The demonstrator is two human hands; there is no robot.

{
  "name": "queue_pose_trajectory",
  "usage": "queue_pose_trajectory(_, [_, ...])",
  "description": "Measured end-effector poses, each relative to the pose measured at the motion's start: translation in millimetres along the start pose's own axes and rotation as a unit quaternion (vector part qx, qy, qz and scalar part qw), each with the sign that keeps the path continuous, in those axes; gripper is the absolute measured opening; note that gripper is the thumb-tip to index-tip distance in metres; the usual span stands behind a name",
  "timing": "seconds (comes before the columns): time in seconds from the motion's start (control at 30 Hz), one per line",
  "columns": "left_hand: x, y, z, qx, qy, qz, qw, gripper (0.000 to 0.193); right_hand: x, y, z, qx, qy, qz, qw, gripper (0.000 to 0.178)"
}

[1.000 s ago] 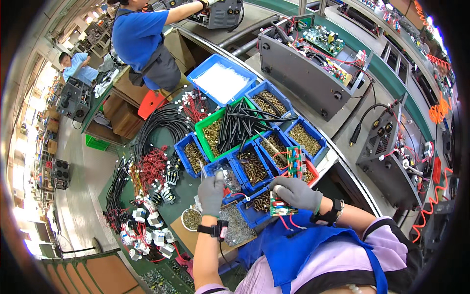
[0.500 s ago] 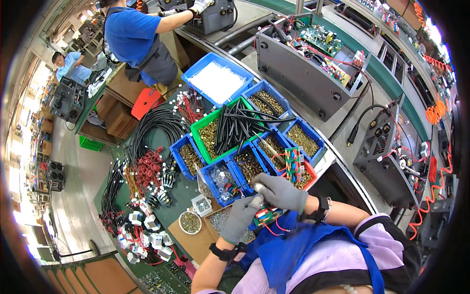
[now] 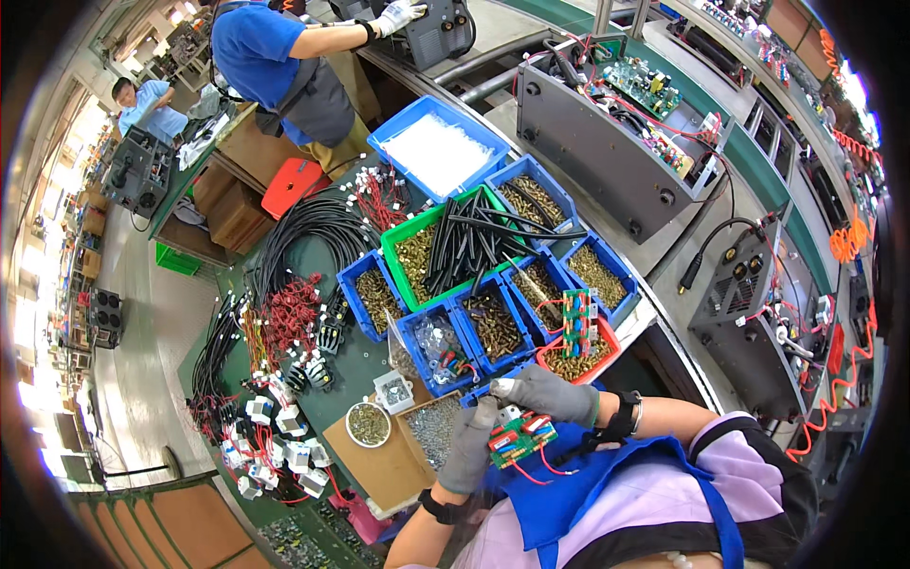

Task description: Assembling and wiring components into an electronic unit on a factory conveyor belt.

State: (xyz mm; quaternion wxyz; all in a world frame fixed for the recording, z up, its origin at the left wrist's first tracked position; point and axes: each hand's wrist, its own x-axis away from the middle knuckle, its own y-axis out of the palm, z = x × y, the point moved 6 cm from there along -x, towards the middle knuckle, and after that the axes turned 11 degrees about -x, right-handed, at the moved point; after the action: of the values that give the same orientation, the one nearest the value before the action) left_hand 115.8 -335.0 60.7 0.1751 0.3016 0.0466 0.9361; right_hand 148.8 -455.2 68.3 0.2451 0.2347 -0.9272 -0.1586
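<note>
My left hand (image 3: 467,448), in a grey glove, is closed on the edge of a small green circuit board (image 3: 521,438) with red parts and loose red wires. My right hand (image 3: 557,394), also gloved, has its fingers pinched together just above the board, close to the left fingertips. Whatever sits in that pinch is too small to make out. Beyond the right hand, a second green circuit board (image 3: 578,324) stands by a red bin (image 3: 607,357) of brass fittings. A blue bin (image 3: 431,387) with clear bags lies just past the left hand.
Blue bins of brass pieces surround a green bin (image 3: 387,248) topped with black tubes. A round white tub (image 3: 368,425) of small parts sits on cardboard (image 3: 349,465). Wire bundles (image 3: 294,318) lie leftward. Grey machine housings (image 3: 597,142) line the right. A co-worker (image 3: 261,57) stands far left.
Both hands have come slightly nearer my body, and the held board now shows more fully below them. The surroundings have shifted a little in view.
</note>
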Motion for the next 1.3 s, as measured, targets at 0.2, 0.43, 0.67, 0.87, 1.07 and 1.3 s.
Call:
queue_pose_trajectory(0.2, [-13,-3,2,0.276,0.027,0.000,0.961,0.054,-7,-7,14,-0.121,0.049,0.063,0.989,0.057])
queue_pose_trajectory(0.43, [-31,-80,-4,0.051,0.009,0.350,0.935,0.040,-60,-49,-2,-0.080,-0.124,0.286,0.947,0.051])
queue_pose_trajectory(0.67, [-39,-90,10,-0.341,0.151,0.373,0.849,0.036,-60,-50,-32,0.322,-0.185,0.233,0.899,0.039])
queue_pose_trajectory(0.87, [-12,-109,29,-0.218,0.174,0.492,0.825,0.037,5,-140,-69,0.547,-0.087,0.336,0.762,0.040])
queue_pose_trajectory(1.07, [-18,-39,57,-0.321,0.281,0.358,0.831,0.022,14,-168,-40,0.597,0.049,0.216,0.771,0.038])
queue_pose_trajectory(1.3, [-67,57,41,-0.577,0.174,0.120,0.789,0.063,31,-136,-66,0.480,-0.063,0.161,0.860,0.024])
